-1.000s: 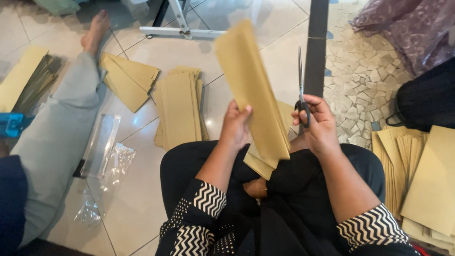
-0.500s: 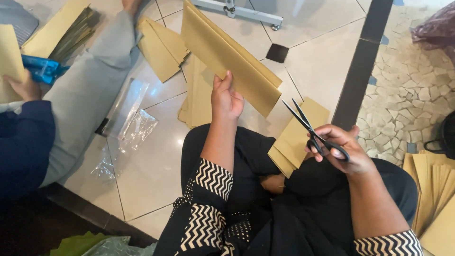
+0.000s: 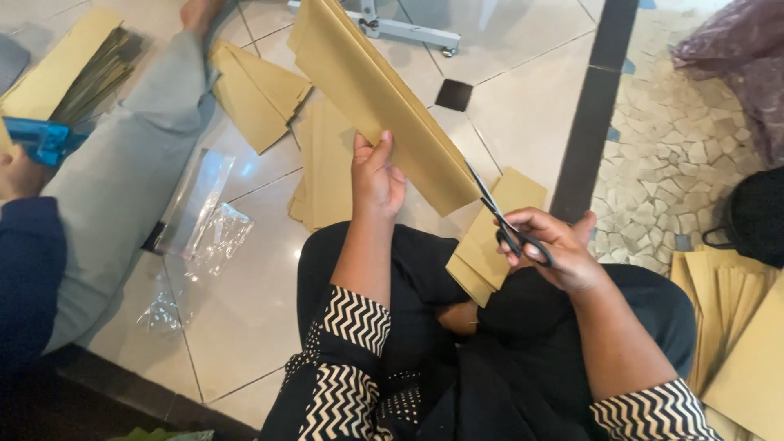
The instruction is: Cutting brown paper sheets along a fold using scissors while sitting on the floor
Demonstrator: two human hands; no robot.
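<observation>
My left hand [image 3: 376, 175] grips a long folded sheaf of tan paper [image 3: 376, 90] that slants up to the left above the floor. My right hand [image 3: 555, 249] holds black scissors [image 3: 502, 220], fingers through the handles. The blades are parted at the sheaf's lower right edge. A cut stack of tan paper pieces [image 3: 490, 241] rests on my lap, over black trousers, just under the scissors.
More tan paper piles lie on the tiled floor ahead [image 3: 322, 163], at upper left [image 3: 257, 90] and at right [image 3: 735, 327]. Another person in grey trousers [image 3: 122, 163] sits at left holding a blue tool [image 3: 41, 139]. Clear plastic wrap [image 3: 200, 224] lies nearby. A black bag [image 3: 755, 216] sits right.
The view has swung left and down. The paper sheaf has tilted from nearly upright to slanting left, and the scissors have come from beside it to its lower edge with blades parted.
</observation>
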